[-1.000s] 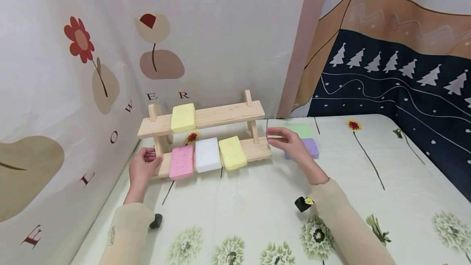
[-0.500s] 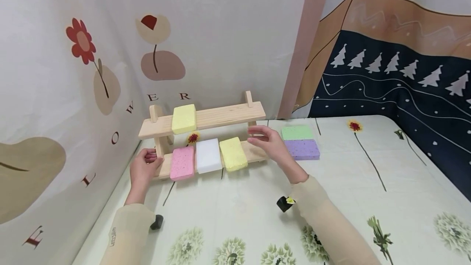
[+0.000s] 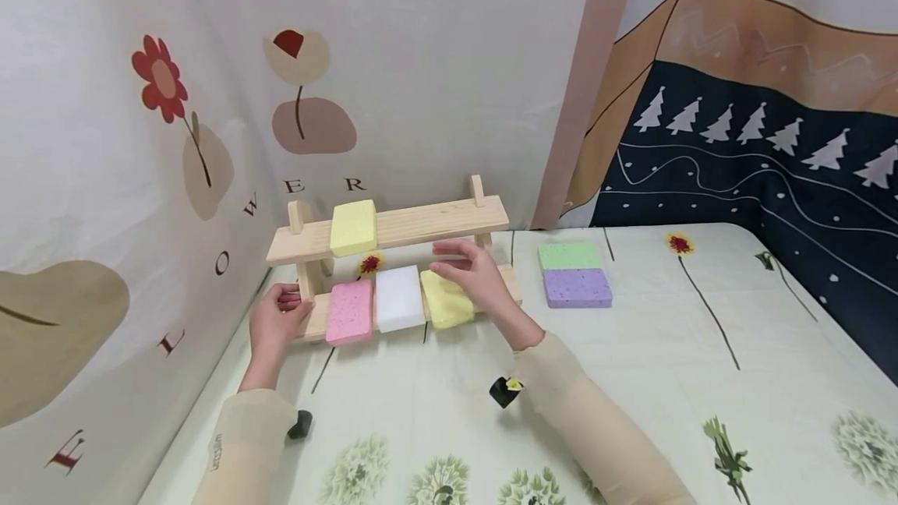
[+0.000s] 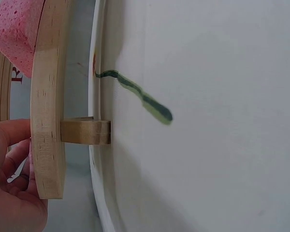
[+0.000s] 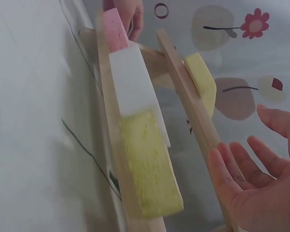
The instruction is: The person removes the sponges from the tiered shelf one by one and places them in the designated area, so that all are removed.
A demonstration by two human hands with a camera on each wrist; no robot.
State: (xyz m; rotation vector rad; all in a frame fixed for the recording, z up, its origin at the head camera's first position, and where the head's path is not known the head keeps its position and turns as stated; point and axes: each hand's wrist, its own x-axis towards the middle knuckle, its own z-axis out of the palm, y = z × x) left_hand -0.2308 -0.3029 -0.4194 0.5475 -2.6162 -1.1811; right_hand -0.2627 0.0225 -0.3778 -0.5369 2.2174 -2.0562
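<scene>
A two-tier wooden shelf rack (image 3: 435,221) stands by the wall. My left hand (image 3: 272,327) grips the left end of its lower board; in the left wrist view the thumb and fingers lie around the board (image 4: 49,111). On that lower board a pink sponge (image 3: 349,312), a white sponge (image 3: 400,298) and a yellow sponge (image 3: 449,306) lie side by side, overhanging the front. Another yellow sponge (image 3: 354,227) sits on the upper board. My right hand (image 3: 482,279) hovers over the lower yellow sponge with fingers loosely spread, holding nothing in the right wrist view.
Right of the rack, a green sponge (image 3: 570,256) and a purple sponge (image 3: 578,288) lie together on the flower-printed tablecloth (image 3: 645,357). A patterned curtain (image 3: 435,84) hangs close behind the rack and along its left side. Black cameras sit at both wrists.
My right hand has moved left from the rack's right end to above the lower yellow sponge, uncovering the purple and green sponges. The left hand keeps its hold.
</scene>
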